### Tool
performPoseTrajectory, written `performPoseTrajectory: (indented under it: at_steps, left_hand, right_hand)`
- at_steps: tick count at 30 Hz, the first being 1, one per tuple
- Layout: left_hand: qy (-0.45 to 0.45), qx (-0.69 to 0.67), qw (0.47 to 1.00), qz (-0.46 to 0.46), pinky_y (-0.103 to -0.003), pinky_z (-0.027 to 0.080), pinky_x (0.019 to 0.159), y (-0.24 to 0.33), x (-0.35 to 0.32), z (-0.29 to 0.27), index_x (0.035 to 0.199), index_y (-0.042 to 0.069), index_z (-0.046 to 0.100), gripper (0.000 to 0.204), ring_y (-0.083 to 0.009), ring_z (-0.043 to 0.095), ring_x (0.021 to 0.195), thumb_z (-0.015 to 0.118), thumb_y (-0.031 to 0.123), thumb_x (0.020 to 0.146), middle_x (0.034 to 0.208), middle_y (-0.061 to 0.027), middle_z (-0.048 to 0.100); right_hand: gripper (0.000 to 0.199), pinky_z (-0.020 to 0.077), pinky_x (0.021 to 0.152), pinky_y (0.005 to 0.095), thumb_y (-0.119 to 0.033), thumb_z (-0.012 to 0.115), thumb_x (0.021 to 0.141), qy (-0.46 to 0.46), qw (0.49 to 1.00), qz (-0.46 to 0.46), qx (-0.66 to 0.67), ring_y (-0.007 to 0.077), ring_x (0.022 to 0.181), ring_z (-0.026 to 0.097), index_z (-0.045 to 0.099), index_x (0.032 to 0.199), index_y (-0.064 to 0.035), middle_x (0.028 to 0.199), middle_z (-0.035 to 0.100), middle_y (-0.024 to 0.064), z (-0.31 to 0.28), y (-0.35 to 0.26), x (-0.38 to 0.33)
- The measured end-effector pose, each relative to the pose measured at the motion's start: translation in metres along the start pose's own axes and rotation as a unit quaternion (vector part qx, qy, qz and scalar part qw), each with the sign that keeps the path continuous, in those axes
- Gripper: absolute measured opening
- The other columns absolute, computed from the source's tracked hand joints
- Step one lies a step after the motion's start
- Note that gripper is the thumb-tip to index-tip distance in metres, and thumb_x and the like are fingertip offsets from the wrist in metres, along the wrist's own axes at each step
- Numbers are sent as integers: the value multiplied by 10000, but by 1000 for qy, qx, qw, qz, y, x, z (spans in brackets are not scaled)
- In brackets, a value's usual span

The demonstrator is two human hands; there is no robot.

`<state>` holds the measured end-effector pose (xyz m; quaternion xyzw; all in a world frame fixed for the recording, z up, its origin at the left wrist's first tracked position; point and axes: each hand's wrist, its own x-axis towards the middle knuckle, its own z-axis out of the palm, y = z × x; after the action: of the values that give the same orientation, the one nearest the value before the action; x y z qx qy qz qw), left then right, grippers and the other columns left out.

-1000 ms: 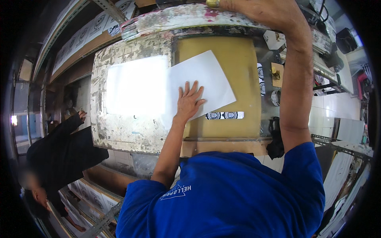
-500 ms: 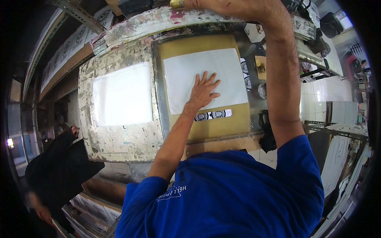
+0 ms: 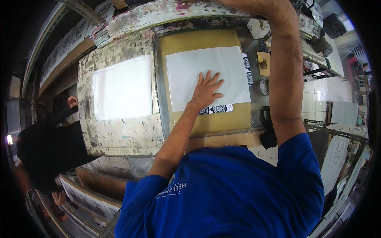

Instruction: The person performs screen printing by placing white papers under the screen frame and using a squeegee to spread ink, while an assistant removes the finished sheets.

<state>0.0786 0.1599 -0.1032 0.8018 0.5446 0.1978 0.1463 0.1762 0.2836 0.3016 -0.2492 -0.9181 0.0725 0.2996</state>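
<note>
My left hand lies flat with fingers spread on a white sheet. The sheet sits squarely on a yellow-brown board. A strip of black-and-white round prints peeks out under the sheet's near edge, just beside my wrist. My right forearm reaches up past the paint-stained raised frame at the top; the hand itself is cut off by the picture's edge. A second pile of white sheets rests to the left on the paint-spattered table.
Another person in black stands at the left of the table. Racks with printed sheets run along the lower left. A black cloth hangs at the board's right corner. Small pots and clutter sit right of the board.
The white sheet, tilted and half over the left pile a second ago, has been slid right and squared onto the yellow-brown board under my left hand. My right hand has left the picture.
</note>
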Motion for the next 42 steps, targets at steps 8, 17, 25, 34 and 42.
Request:
performPoseTrajectory:
  at_steps: [8,17,25,34,42]
  left_hand:
    - [10,-25,1000,15,-585,125,1265,5,1,-11,1495,182,533,722,-358,266,1540,723,493,872,1628,-69,400]
    - [565,-486,665,-44,-418,451,1071,47,-50,-152,1596,-41,226,1274,-270,588,1214,977,313,629,1322,-140,603]
    - [402,-459,734,-298,-378,517,1010,31,-176,-71,1512,-57,403,1206,-252,629,1132,1035,226,525,1277,-119,621]
    - [319,-81,892,-309,-525,354,1137,16,-198,-32,1364,-5,581,1001,-405,408,1368,976,389,532,1488,-199,486]
    - [297,-78,892,-331,-540,343,1131,19,-200,-36,1348,-29,587,974,-424,402,1354,956,410,561,1510,-227,445]
  right_hand:
    - [472,563,707,350,-412,806,796,-1,1000,15,5,259,733,718,798,1062,-21,905,783,166,1,11,1]
    - [455,567,725,361,-299,867,771,46,998,-45,-22,314,808,724,766,1176,-118,938,759,148,49,-8,-79]
    - [360,497,624,432,-253,804,804,-19,985,112,127,295,660,632,780,1158,-191,696,603,72,136,-26,-190]
    - [844,323,978,472,-106,801,681,-290,944,151,-34,268,1097,535,546,1477,-224,1096,578,78,231,-14,-257]
    - [801,337,919,485,-66,742,611,-103,987,112,-48,280,1034,526,615,1383,-239,1001,561,74,279,63,-211]
